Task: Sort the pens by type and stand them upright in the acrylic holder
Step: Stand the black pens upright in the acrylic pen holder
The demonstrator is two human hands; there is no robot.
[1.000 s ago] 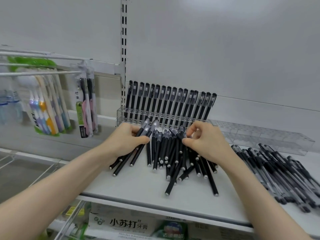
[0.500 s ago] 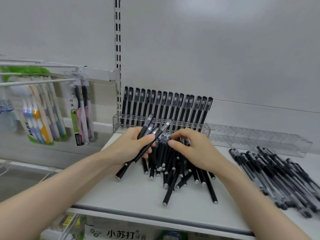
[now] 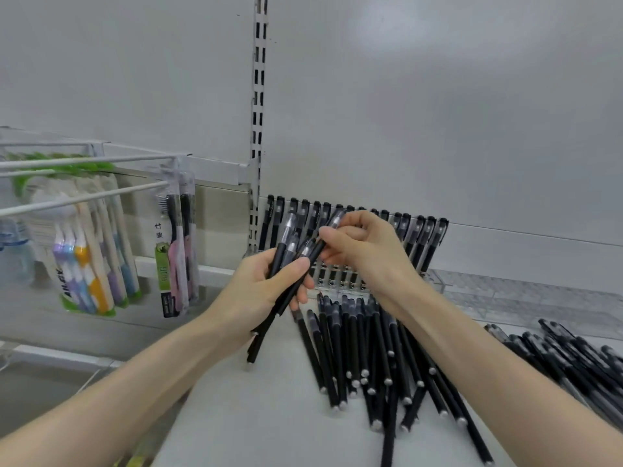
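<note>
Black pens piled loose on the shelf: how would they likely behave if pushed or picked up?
The black pens look like round, slim barrels on a smooth shelf, so a push would probably roll or scatter them. They appear stiff: those in the left hand stick out straight, without sagging. Probably light too, since that hand holds several at once.

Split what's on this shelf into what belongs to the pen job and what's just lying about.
Job:
left hand gripping a bundle of pens
right hand pinching the top pen
loose black pens on the shelf
second pile at right
acrylic holder
standing pens in it

Just there:
toothbrush packs hanging at left
slotted wall rail
</note>
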